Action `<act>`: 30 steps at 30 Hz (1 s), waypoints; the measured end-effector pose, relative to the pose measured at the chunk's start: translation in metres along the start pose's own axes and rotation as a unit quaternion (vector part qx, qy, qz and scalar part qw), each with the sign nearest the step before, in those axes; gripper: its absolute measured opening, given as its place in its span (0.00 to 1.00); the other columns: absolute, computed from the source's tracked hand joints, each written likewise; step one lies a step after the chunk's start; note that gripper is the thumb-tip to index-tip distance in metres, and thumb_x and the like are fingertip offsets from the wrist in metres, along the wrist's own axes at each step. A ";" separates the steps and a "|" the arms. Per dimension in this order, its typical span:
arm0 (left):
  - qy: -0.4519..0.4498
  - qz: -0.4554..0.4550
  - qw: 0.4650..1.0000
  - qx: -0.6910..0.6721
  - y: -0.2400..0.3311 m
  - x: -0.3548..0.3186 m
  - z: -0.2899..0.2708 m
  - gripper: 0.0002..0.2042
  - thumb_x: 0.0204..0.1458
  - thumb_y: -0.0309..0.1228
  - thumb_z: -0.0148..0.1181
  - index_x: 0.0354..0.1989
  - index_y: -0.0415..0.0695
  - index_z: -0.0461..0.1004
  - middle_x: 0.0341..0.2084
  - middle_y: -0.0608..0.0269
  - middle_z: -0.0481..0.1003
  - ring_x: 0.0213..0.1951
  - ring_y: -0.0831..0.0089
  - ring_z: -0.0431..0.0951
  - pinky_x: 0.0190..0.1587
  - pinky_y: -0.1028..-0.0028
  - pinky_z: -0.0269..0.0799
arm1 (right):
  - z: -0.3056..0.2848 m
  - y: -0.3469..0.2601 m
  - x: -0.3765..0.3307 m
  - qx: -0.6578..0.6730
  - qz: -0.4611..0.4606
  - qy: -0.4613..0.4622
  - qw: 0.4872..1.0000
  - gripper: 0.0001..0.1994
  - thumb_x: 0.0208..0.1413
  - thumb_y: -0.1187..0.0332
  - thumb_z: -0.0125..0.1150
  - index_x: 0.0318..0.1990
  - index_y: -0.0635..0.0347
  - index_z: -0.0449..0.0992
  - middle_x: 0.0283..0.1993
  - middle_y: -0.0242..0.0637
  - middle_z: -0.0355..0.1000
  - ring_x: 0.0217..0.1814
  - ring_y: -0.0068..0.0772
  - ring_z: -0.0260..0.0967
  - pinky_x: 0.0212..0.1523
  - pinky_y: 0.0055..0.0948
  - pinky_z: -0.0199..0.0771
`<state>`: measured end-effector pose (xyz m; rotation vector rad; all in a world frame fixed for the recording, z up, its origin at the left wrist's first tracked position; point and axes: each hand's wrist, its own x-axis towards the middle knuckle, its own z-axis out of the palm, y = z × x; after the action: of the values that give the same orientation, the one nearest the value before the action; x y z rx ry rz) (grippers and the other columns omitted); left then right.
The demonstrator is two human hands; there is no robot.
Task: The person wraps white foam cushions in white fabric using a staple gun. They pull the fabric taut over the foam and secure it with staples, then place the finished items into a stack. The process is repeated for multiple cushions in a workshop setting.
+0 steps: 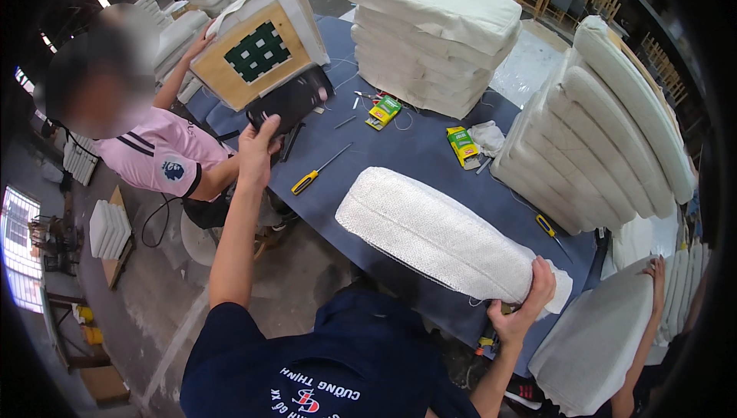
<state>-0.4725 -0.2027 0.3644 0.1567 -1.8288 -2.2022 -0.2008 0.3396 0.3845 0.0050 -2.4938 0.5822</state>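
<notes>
My left hand point(259, 145) reaches far out to the left, its fingers closed on the near edge of a flat black piece point(295, 99) whose material I cannot make out. At the right, my right hand point(530, 299) grips the end of a white fabric-covered cushion point(437, 234), thumb at the near side and fingers over the top. The cushion lies slantwise along the near edge of the blue-grey covered table point(414, 149). Beyond my left hand a cushion with a wooden base and green webbing point(257, 53) stands tilted, steadied by a co-worker's hand point(201, 40).
A yellow screwdriver point(305, 181) and another screwdriver point(546, 225) lie on the table. Two yellow-green boxes, one left point(383, 112) and one right point(462, 147), sit near stacked white cushions point(430, 34) and leaning cushions point(591, 126). Another person's hand point(655, 270) touches a cushion at right.
</notes>
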 end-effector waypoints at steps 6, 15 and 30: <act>-0.038 -0.026 0.978 -0.204 0.007 -0.008 0.055 0.20 0.69 0.40 0.61 0.63 0.42 0.70 0.54 0.53 0.80 0.56 0.55 0.83 0.58 0.56 0.82 | 0.001 0.001 0.000 0.001 0.011 -0.003 1.000 0.48 0.34 0.53 0.67 0.70 0.60 0.66 0.71 0.50 0.65 0.75 0.59 0.57 0.79 0.61 0.42; -0.085 -0.118 0.941 -0.304 0.003 -0.018 0.073 0.35 0.73 0.59 0.36 0.70 0.40 0.66 0.61 0.45 0.75 0.66 0.47 0.74 0.70 0.48 0.70 | 0.002 -0.004 0.011 0.005 0.015 -0.005 1.000 0.48 0.34 0.55 0.68 0.70 0.61 0.66 0.71 0.51 0.65 0.75 0.59 0.58 0.77 0.59 0.45; -0.132 -0.131 0.891 -0.414 -0.030 0.004 0.063 0.30 0.66 0.43 0.48 0.69 0.34 0.66 0.67 0.36 0.70 0.70 0.39 0.68 0.76 0.45 0.58 | 0.001 0.002 0.017 0.012 0.014 -0.007 1.000 0.48 0.33 0.56 0.68 0.69 0.61 0.66 0.70 0.51 0.66 0.74 0.59 0.58 0.77 0.58 0.48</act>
<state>-0.4969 -0.1392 0.3480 -0.0849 -0.8352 -3.1080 -0.2155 0.3427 0.3924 -0.0174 -2.5032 0.6253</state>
